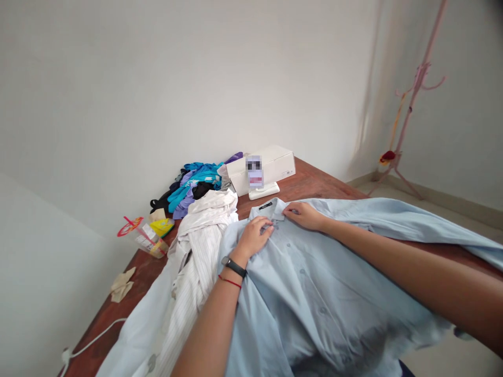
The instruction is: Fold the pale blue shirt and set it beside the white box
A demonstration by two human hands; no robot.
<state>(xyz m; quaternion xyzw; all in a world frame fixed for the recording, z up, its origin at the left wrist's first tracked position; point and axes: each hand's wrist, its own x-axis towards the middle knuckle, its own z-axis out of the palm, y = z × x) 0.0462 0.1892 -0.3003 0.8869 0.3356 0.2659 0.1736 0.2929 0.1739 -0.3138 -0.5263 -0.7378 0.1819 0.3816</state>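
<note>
In the head view, the only one, a light blue shirt [291,283] lies on the brown table [320,183] in front of the person, with its front side up and its collar [278,209] away from the body; as far as I can judge, the laying out is mostly done, because the body of the shirt is spread and one sleeve [377,213] stretches out to the right; what seems left is the neatness, since the front has loose wrinkles, the lower part bunches near the body, and no fold is made in it; a row of buttons [322,310] runs down the front, but I cannot tell if every one is fastened; the right hand [306,215] is nearly closed, and its thumb and forefinger seem to pinch the tip of the collar; the left hand [253,235] is half open, with bent fingers resting on the cloth just beside the collar, and whether it grips some cloth I cannot tell; to the left of the shirt, white clothes [206,225] lie in a long, loose pile; behind them are a heap of coloured clothes [200,175] and a white box [277,159]; a plastic cup [151,243] stands tilted near the left edge of the table.
</note>
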